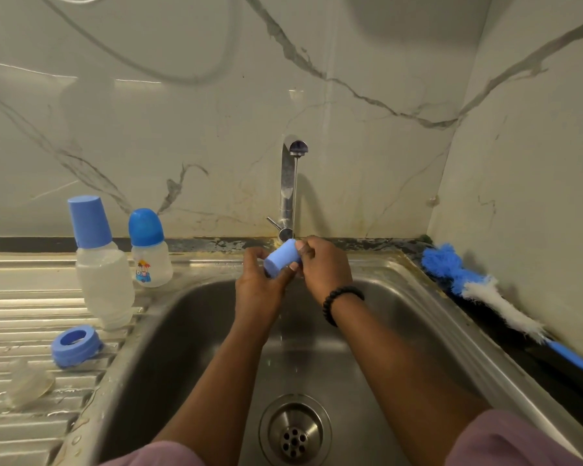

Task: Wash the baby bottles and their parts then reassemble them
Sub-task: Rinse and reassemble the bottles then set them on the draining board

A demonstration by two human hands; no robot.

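Note:
Both hands hold a light blue bottle cap (281, 257) over the sink, under the thin stream from the tap (289, 183). My left hand (258, 287) grips its lower end, and my right hand (323, 267) curls its fingers round the upper end. On the draining board stand a tall clear bottle with a light blue cap (100, 264) and a short bottle with a darker blue domed cap (148, 250). A blue screw ring (75, 345) and a clear teat (27, 385) lie nearer the front left.
The steel sink (196, 331) has its drain (295, 432) near the front. A blue and white bottle brush (485, 290) lies along the dark ledge at the right, against the marble wall. The ridged draining board (21, 317) is wet.

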